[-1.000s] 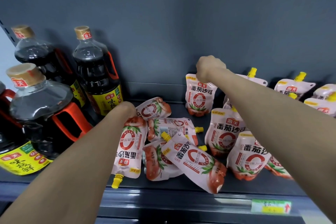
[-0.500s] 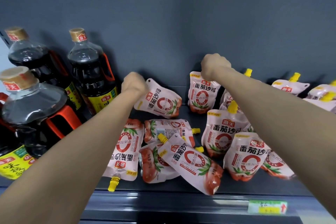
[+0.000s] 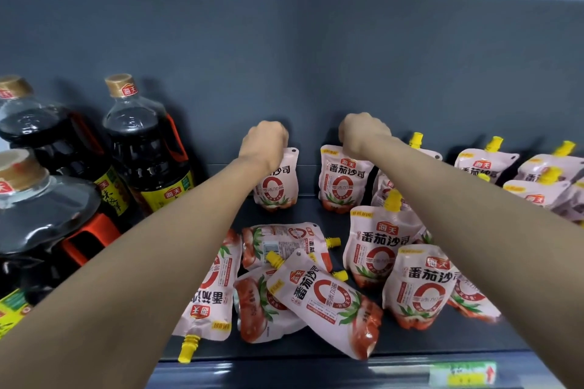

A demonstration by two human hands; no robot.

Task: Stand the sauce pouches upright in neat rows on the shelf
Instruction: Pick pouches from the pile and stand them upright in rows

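Note:
Pink tomato sauce pouches with yellow spouts fill the dark shelf [image 3: 395,347]. My left hand [image 3: 264,144] grips the top of one pouch [image 3: 279,186], holding it upright against the back wall. Beside it, my right hand [image 3: 361,133] grips the top of a second upright pouch [image 3: 343,185]. Two more pouches [image 3: 376,246] [image 3: 422,287] stand in front of it under my right forearm. Several pouches [image 3: 328,297] lie flat in a heap at the shelf front, one [image 3: 211,294] upside down with its spout over the edge.
Three large dark soy sauce bottles [image 3: 143,142] with orange handles stand at the left. More upright pouches [image 3: 486,164] line the back right. A green price tag [image 3: 463,373] sits on the shelf's front rail. The grey back panel [image 3: 316,73] closes the shelf behind.
My left hand picked a pouch out of the heap, carried it back and stood it upright beside the one my right hand holds. My right hand stayed on its pouch.

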